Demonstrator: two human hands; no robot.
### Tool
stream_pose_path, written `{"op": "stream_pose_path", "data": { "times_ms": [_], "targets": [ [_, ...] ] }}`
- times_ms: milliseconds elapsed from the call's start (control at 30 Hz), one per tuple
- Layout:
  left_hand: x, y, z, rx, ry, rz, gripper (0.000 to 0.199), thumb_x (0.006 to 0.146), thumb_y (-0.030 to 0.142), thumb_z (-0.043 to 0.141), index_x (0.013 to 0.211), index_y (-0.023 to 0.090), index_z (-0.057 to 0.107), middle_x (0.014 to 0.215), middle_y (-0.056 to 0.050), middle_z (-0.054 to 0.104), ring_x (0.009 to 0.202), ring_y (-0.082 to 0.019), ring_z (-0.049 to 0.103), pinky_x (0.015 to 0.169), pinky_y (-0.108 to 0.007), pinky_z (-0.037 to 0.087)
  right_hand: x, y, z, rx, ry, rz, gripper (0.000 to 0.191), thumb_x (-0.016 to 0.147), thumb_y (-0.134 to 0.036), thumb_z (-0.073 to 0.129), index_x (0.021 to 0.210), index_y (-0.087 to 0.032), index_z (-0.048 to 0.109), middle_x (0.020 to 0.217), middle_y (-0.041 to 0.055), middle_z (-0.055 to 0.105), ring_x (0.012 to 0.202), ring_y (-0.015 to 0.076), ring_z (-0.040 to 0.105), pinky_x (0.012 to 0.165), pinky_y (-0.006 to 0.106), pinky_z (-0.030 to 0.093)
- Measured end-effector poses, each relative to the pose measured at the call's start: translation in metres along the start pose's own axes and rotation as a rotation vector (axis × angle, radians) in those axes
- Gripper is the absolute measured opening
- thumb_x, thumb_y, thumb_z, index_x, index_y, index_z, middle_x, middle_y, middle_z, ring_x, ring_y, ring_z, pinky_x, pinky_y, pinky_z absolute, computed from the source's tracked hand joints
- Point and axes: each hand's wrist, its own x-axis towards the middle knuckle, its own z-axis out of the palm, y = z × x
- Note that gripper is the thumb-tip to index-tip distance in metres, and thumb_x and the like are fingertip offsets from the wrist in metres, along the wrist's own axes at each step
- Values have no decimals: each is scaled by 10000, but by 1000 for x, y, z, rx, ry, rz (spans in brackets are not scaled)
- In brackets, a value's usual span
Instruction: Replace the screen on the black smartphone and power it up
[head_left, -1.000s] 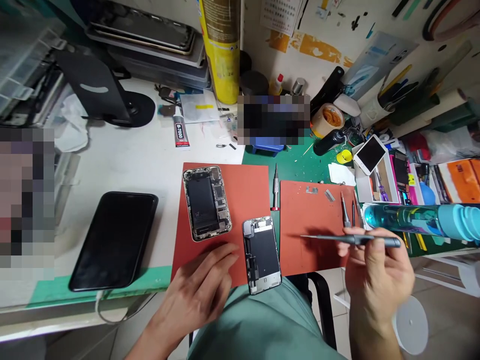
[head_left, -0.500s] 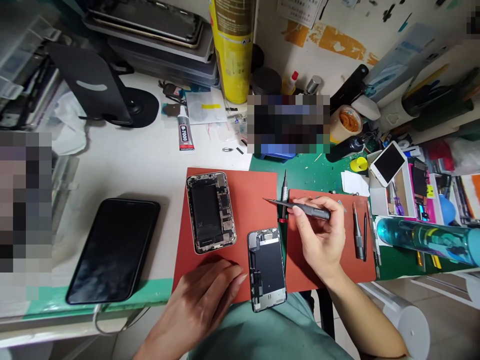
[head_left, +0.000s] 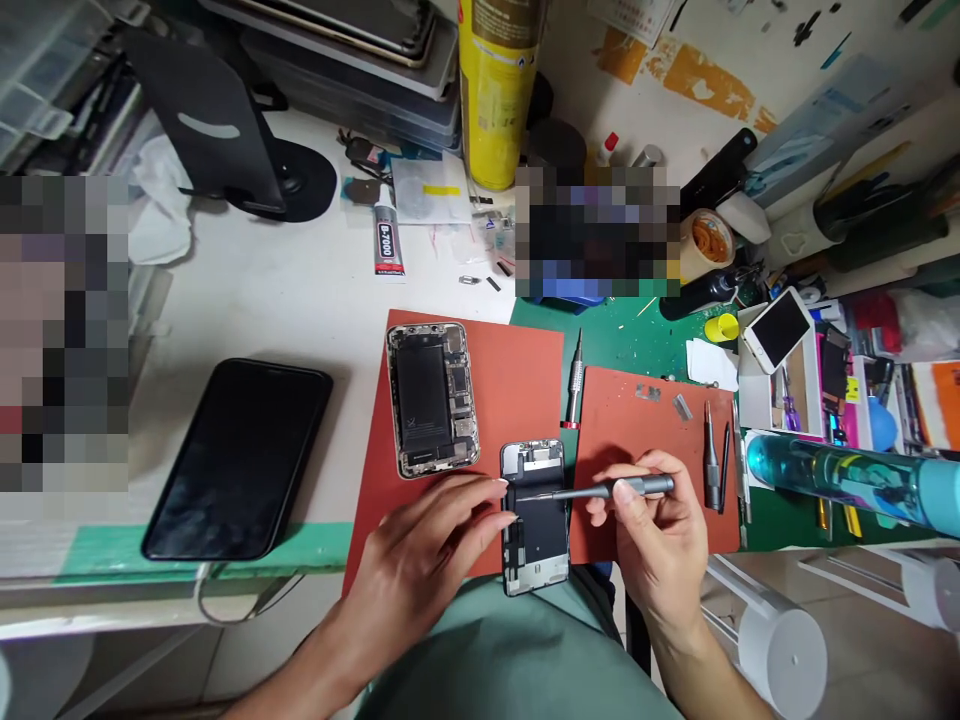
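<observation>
My right hand point(head_left: 660, 530) grips a slim grey screwdriver point(head_left: 637, 486). Its thin tip reaches over the upper part of a detached phone screen point(head_left: 541, 535), which lies inner side up; contact at the tip is unclear. At the screen's left edge is my left hand point(head_left: 442, 530), thumb and forefinger apart, their tips at or touching that edge. Above and left of it lies an opened phone body point(head_left: 433, 400) with battery and circuit parts showing. Both phone parts are on a red mat point(head_left: 517, 370); the screen's lower end overhangs its front edge.
A black phone point(head_left: 238, 460) with a cable lies left. A silver screwdriver point(head_left: 575, 385) sits between the mats. Small metal plates point(head_left: 681, 406) and pointed tools point(head_left: 712, 460) lie on the right mat. Behind are a glue tube point(head_left: 388, 235) and yellow can point(head_left: 495, 110).
My right hand has lowered the screwdriver from above the mat to over the screen. My left hand has moved up to the screen's edge, thumb and forefinger parting. The view has shifted slightly.
</observation>
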Motion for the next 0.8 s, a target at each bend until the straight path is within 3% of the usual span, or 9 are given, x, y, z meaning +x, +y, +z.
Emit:
{"op": "stream_pose_path", "data": {
  "times_ms": [233,567,800],
  "targets": [
    [5,-3,8,-87,28,-10,79,1049,178,682,1100,206,736,1034,-22,813,861,-138,780,828,-237,663,0,14,7,29,47,111,307,923,-367,865,1067,-249,620,859,-9,765,601,162,731,590,307,631],
    [3,-3,8,-189,36,-19,76,1054,169,675,1036,215,732,950,0,787,851,-125,763,799,-212,626,-4,16,11,20,44,103,312,909,-371,882,1057,-250,635,884,-2,778,610,162,739,567,292,621],
    [0,-5,6,-190,-14,26,126,1066,119,631,1064,209,719,967,8,784,897,-122,759,880,-227,615,-7,13,10,27,52,82,308,906,-346,884,1066,-251,639,907,7,802,633,180,769,555,292,632]
  ]
}}
